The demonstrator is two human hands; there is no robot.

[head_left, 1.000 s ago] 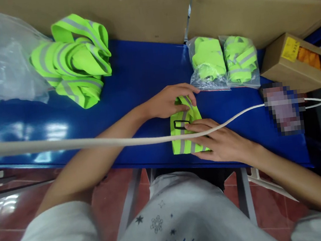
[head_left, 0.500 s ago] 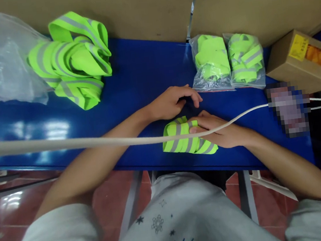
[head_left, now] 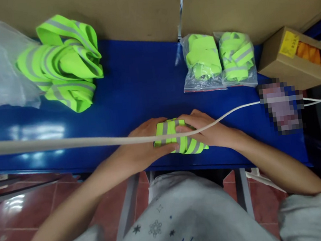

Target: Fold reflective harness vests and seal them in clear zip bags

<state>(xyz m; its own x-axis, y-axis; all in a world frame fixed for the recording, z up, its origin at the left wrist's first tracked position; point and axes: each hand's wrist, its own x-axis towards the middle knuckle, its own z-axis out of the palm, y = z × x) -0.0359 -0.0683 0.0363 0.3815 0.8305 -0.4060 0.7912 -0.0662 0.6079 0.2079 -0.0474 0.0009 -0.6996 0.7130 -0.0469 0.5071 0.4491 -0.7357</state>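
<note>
Between my two hands, near the front edge of the blue table, lies a folded bundle of neon-yellow reflective strap with grey stripes. My left hand grips its left side, thumb across the front and fingers behind. On the right, my right hand is closed over the bundle's upper right part, its thumb resting on top. A white cable crosses the view in front of both hands and hides a little of the strap.
At the back left, a loose heap of the same strap lies against a clear plastic bag. Two bagged strap bundles sit at the back right. Beside them are a cardboard box and a blurred-out object. Large cartons line the back.
My left hand has come down from above the strap bundle and taken hold of its left side. My right hand stays on the bundle. The whole view has shifted slightly.
</note>
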